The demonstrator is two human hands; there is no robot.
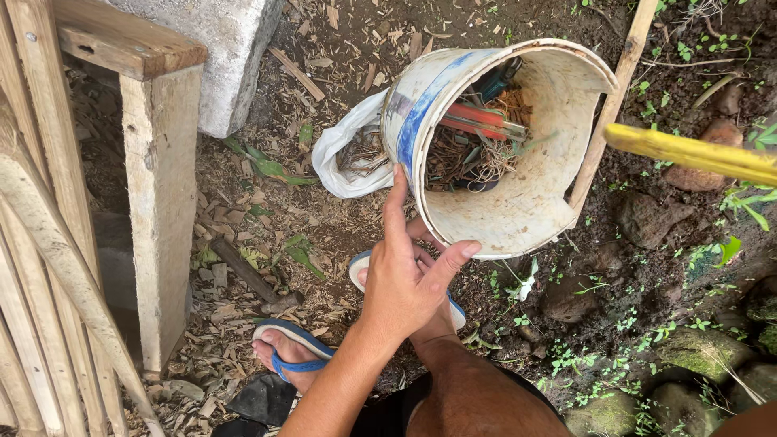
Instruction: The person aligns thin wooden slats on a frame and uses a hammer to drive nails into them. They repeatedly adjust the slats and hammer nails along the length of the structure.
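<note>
Outdoors here, bare dirt ground (340, 226) littered with wood chips and dry leaves, a few weeds and mossy stones off to the right. Far left there's a rough wooden post frame (158, 186) with a concrete block (227, 57) behind it. Below that, two feet in blue flip-flops (291, 348). Moving along, a white plastic bag (344, 158) with what looks like tangled wire in it sits touching the left side of a worn white bucket (518, 202) with a blue stripe.

The left hand (409, 275) is open, fingers stretched up, index finger resting on the bucket's rim at its lower left edge and thumb spread out toward the bottom of the rim. It's touching, not gripping. The bucket is tipped toward the camera, and inside you can see rusty wire, something red-handled and a bluish tool, hard to tell exactly what. The right hand isn't in view; only a yellow bar (696, 154) pokes in from the right edge, and a thin wooden stick (611, 105) leans behind the bucket.

If you're steadying a cracked old bucket like this, I'd say pinch the rim properly, since a flat open hand could slip.
</note>
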